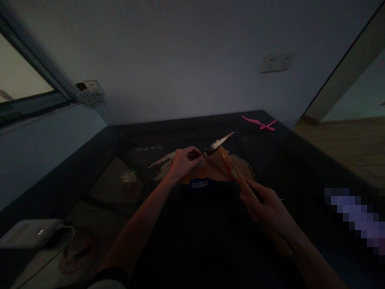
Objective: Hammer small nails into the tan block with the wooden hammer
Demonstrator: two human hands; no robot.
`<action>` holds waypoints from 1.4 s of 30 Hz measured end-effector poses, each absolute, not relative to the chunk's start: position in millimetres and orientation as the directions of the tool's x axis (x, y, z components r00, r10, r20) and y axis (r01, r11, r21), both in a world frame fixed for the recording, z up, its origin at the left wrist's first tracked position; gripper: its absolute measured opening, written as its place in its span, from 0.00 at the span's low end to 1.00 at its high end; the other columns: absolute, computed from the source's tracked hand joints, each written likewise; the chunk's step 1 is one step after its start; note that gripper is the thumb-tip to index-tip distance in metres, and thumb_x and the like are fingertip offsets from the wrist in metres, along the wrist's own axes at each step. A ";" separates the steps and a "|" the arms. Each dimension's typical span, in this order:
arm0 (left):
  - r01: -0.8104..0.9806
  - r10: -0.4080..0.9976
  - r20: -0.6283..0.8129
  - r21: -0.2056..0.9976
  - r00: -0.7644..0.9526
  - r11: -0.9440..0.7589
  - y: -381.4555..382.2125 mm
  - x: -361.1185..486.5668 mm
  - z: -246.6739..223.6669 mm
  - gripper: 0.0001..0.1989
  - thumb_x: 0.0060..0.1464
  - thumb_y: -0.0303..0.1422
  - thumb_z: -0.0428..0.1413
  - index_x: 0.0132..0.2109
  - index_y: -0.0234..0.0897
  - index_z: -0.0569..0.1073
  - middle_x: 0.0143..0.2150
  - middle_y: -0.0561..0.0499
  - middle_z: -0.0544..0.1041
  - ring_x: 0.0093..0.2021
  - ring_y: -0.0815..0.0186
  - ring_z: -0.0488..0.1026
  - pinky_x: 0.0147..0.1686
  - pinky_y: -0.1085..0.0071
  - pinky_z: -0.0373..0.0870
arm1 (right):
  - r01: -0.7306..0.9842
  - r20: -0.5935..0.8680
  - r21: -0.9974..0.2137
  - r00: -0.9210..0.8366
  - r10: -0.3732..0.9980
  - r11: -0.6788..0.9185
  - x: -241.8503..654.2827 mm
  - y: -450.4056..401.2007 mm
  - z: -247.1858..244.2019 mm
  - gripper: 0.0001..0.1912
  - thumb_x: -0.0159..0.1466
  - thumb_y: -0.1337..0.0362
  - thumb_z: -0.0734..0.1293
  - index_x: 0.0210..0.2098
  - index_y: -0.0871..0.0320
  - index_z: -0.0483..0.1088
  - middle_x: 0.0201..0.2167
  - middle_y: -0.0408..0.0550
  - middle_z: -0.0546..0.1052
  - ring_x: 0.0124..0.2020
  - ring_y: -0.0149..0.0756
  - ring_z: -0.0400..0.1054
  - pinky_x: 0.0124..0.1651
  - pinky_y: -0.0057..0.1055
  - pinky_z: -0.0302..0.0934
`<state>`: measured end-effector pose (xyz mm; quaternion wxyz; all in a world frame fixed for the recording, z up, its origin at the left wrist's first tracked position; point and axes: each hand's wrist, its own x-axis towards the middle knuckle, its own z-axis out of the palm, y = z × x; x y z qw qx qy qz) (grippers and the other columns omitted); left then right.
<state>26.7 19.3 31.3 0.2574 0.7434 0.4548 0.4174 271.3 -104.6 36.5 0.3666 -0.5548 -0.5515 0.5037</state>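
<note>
My right hand [266,202] grips the wooden handle of a claw hammer [233,170]. Its metal head is up and to the left of that hand, just right of my left fingertips. My left hand [183,162] has thumb and forefinger pinched together; whatever is between them is too small and dark to make out. Both the pinched fingers and the hammer head are over a brown speckled sheet or board [197,171] on the dark table. At its near edge is a blue patch with a pale label [200,183].
A pink ribbon-like strip [262,126] lies at the table's [180,127] far right. At the lower left is a white device [33,233] with a cable. Wall sockets [278,62] are behind. A pixelated bluish shape [357,216] covers the right side.
</note>
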 end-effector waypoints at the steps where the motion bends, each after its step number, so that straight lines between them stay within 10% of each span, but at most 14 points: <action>1: 0.463 0.889 0.388 0.759 0.242 -0.458 19.6 26.5 31.0 0.03 0.50 0.29 0.57 0.34 0.34 0.73 0.32 0.50 0.77 0.33 0.67 0.75 0.37 0.70 0.73 | 0.241 -0.148 -0.963 -0.116 0.982 -0.117 271.5 -104.6 35.9 0.35 0.57 0.54 0.66 0.60 0.63 0.61 0.17 0.36 0.63 0.14 0.27 0.56 0.16 0.25 0.53; 25: 0.521 0.837 0.459 0.657 0.296 -0.545 20.5 23.9 25.6 0.03 0.50 0.28 0.57 0.35 0.34 0.74 0.32 0.51 0.77 0.33 0.68 0.75 0.35 0.73 0.70 | 0.347 -0.009 -0.936 -0.192 0.981 0.059 274.9 -100.7 64.5 0.31 0.59 0.56 0.66 0.60 0.62 0.63 0.15 0.35 0.64 0.13 0.27 0.57 0.15 0.24 0.53; 42: 0.577 0.899 0.354 0.691 0.257 -0.437 27.0 22.5 18.8 0.04 0.48 0.29 0.60 0.34 0.35 0.76 0.32 0.51 0.79 0.31 0.67 0.76 0.32 0.75 0.69 | 0.600 0.072 -0.736 -0.391 0.917 0.314 273.1 -99.6 116.9 0.26 0.59 0.63 0.64 0.58 0.58 0.67 0.32 0.46 0.78 0.22 0.34 0.71 0.21 0.27 0.63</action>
